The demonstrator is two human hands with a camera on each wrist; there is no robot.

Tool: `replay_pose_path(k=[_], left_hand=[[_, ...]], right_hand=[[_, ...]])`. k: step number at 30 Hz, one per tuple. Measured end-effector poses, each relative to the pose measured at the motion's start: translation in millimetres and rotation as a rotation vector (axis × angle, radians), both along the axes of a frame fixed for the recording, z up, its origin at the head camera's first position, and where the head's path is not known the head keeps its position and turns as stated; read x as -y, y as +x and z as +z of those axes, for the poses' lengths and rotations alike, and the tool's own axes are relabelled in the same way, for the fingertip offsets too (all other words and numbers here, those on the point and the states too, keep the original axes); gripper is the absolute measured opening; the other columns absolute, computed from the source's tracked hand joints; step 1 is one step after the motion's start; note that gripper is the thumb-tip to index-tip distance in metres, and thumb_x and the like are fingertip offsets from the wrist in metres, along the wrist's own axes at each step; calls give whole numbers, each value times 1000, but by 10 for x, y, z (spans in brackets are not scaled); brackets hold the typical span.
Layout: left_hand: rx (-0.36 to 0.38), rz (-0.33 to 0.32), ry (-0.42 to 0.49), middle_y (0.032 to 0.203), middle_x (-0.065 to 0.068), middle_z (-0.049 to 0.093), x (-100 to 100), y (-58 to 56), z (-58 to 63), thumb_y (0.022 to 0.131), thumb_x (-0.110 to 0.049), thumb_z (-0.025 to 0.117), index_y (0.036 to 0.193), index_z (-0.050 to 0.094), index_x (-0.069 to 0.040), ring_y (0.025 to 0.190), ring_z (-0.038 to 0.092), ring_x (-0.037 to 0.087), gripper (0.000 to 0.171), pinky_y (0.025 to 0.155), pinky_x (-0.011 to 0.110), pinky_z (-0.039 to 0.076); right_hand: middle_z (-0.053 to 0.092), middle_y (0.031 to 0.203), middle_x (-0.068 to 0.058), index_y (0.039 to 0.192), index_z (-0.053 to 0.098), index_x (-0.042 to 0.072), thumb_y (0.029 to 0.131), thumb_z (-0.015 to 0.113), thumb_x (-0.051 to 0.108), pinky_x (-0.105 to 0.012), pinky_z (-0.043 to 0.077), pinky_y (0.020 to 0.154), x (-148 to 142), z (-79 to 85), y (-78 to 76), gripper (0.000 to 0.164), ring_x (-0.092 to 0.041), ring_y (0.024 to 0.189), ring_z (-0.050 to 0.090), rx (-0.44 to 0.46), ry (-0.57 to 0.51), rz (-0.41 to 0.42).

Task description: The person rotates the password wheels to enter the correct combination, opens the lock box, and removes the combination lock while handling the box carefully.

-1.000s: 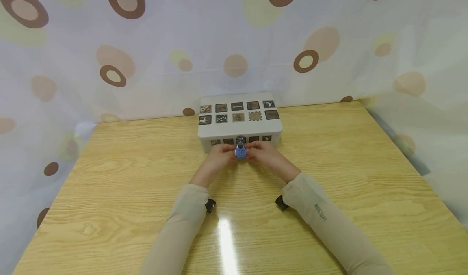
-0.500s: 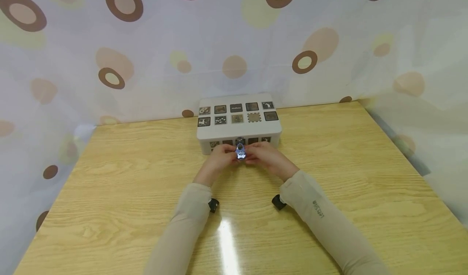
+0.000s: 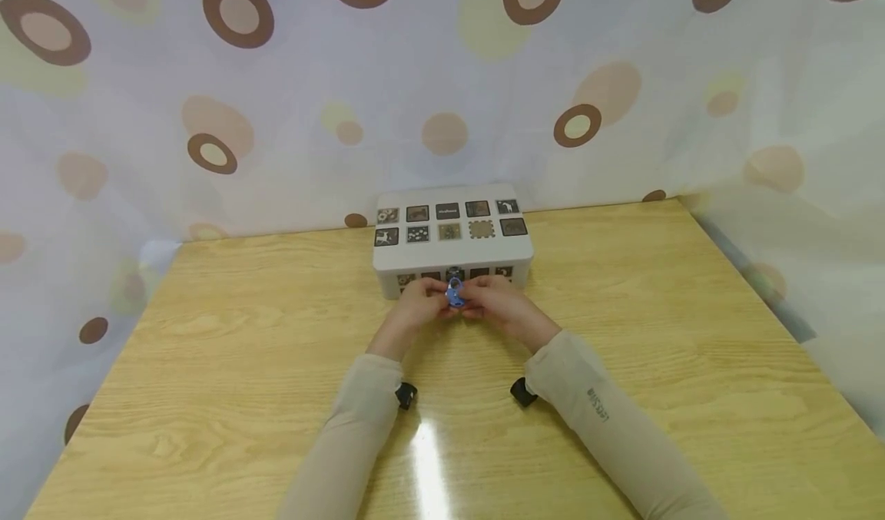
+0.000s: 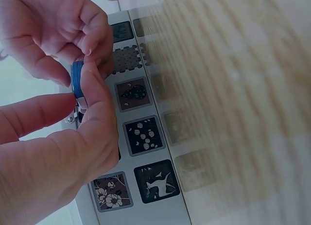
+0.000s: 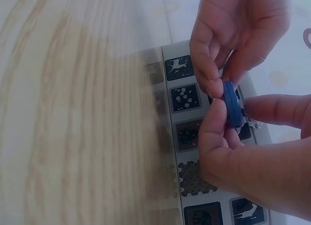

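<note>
A small blue combination padlock (image 3: 454,296) is in front of the metal clasp (image 3: 454,273) on a white box (image 3: 452,253) with dark picture squares. My left hand (image 3: 417,305) pinches it from the left, fingertips at its edge. From the other side my right hand (image 3: 505,303) grips it, with fingertips over part of its face. In the right wrist view the blue padlock body (image 5: 233,104) shows edge-on between the fingers of both hands. The left wrist view has the padlock (image 4: 77,79) partly hidden by fingers. Its shackle points up toward the clasp in the head view.
The box stands at the back of a wood-grain table (image 3: 263,351), close to a curtain (image 3: 311,59) printed with brown circles. A black strap (image 3: 406,395) sits at the left wrist and another black strap (image 3: 523,392) at the right.
The padlock has turned in the fingers, and its number face, visible a second ago, is now partly covered by right fingertips. The box sits slightly lower in the head view.
</note>
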State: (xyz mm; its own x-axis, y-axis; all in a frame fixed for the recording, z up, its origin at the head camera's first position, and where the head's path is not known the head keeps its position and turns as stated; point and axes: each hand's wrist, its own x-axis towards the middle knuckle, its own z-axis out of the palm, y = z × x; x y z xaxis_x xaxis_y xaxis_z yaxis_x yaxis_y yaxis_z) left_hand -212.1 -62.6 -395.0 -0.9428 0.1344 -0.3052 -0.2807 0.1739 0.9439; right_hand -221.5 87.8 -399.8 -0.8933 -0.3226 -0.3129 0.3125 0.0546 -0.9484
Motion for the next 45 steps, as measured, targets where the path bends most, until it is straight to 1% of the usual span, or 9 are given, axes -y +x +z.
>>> replay_pose_path(k=[5, 11, 16, 20, 26, 31, 35, 42, 45], left_hand=[[-1, 7, -11, 104, 23, 60, 8, 24, -1, 95, 9, 47, 118, 51, 15, 80, 63, 19, 24, 79, 27, 55], [-12, 6, -15, 103, 23, 61, 9, 43, -16, 94, 10, 47, 116, 51, 16, 78, 62, 18, 24, 77, 26, 56], [-19, 9, -2, 104, 25, 60, 10, 54, -24, 94, 10, 47, 117, 51, 17, 80, 63, 19, 24, 78, 27, 56], [-19, 8, 1, 103, 24, 60, 9, 58, -28, 94, 10, 48, 117, 51, 17, 80, 62, 19, 24, 77, 26, 56], [-28, 13, 15, 98, 20, 60, -1, 52, -15, 95, 9, 48, 116, 51, 17, 77, 61, 16, 23, 76, 26, 55], [-20, 14, 12, 98, 20, 61, -7, 48, 3, 95, 9, 48, 117, 51, 17, 78, 62, 17, 24, 77, 26, 56], [-21, 14, 29, 99, 22, 61, 2, 50, 8, 95, 10, 46, 117, 51, 17, 79, 63, 18, 24, 79, 28, 56], [-28, 21, 11, 99, 22, 60, 2, 67, 41, 95, 10, 46, 118, 51, 17, 83, 64, 23, 25, 79, 28, 56], [-23, 13, 4, 98, 21, 59, -7, 63, 41, 95, 9, 46, 119, 50, 17, 84, 64, 22, 25, 80, 28, 55]], right_hand=[[57, 94, -10, 119, 47, -21, 97, 49, 2, -17, 51, 64, 17, -52, 15, 32, -7, 69, 57, -11, 3, -18], [56, 99, -12, 123, 45, -20, 97, 50, 2, -17, 50, 64, 23, -97, 32, 35, -8, 71, 57, 0, -4, -40], [57, 96, -10, 124, 44, -21, 98, 48, 5, -17, 50, 64, 24, -99, 38, 37, -8, 72, 57, -2, -21, -34], [57, 92, -8, 124, 45, -21, 100, 46, 7, -17, 49, 63, 24, -88, 41, 37, -8, 71, 57, 4, -22, -38], [56, 94, -7, 123, 45, -21, 99, 48, 7, -17, 49, 64, 24, -67, 49, 37, -8, 72, 56, -18, -33, -25], [56, 95, -8, 122, 46, -21, 98, 49, 7, -16, 49, 64, 28, -51, 51, 37, -8, 72, 56, -15, -23, -35], [57, 97, -10, 121, 48, -20, 98, 50, 6, -17, 49, 63, 43, -38, 43, 35, -9, 72, 57, -21, -11, -36], [58, 102, -13, 122, 50, -19, 98, 49, 7, -18, 50, 66, 49, -43, 32, 35, -8, 74, 58, -48, 21, -28], [58, 102, -14, 122, 50, -18, 99, 49, 7, -18, 51, 67, 41, -52, 32, 34, -8, 74, 59, -48, 40, -35]])
